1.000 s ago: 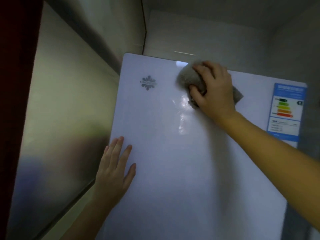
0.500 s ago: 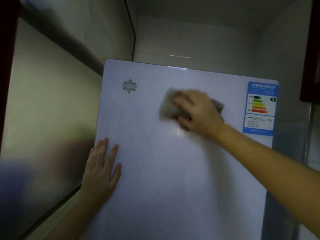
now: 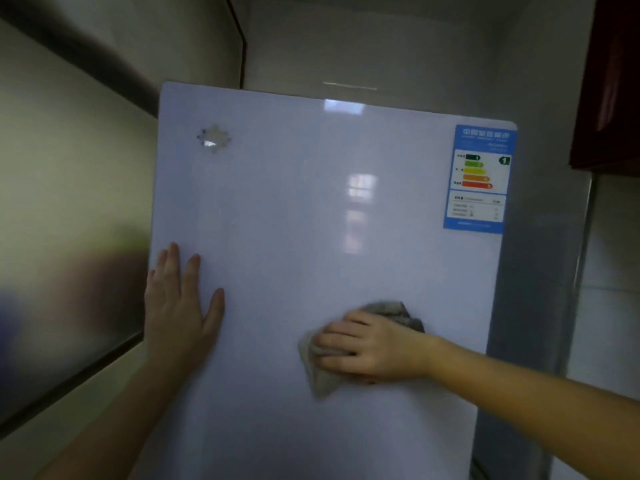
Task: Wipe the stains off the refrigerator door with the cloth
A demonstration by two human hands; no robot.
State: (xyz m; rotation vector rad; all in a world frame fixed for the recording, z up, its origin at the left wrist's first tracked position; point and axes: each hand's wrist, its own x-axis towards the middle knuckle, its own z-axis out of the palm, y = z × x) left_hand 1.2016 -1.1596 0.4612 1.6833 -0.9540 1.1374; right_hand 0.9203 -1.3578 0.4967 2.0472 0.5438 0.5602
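The glossy white refrigerator door [image 3: 294, 220] fills the middle of the view. My right hand [image 3: 370, 348] presses a crumpled grey cloth [image 3: 320, 379] flat against the door's lower middle; cloth pokes out above and below the fingers. My left hand [image 3: 180, 306] lies flat on the door near its left edge, fingers spread and pointing up, holding nothing. No stain stands out on the shiny surface; window reflections show in its centre.
A blue energy label [image 3: 479, 178] sticks at the door's top right and a silver logo [image 3: 214, 139] at the top left. A reflective wall panel [image 3: 69, 220] stands close on the left. A dark red cabinet [image 3: 613, 81] hangs at the upper right.
My right hand has swept the cloth down the door, from near the top edge to the lower middle. My left hand has stayed flat on the door's left side.
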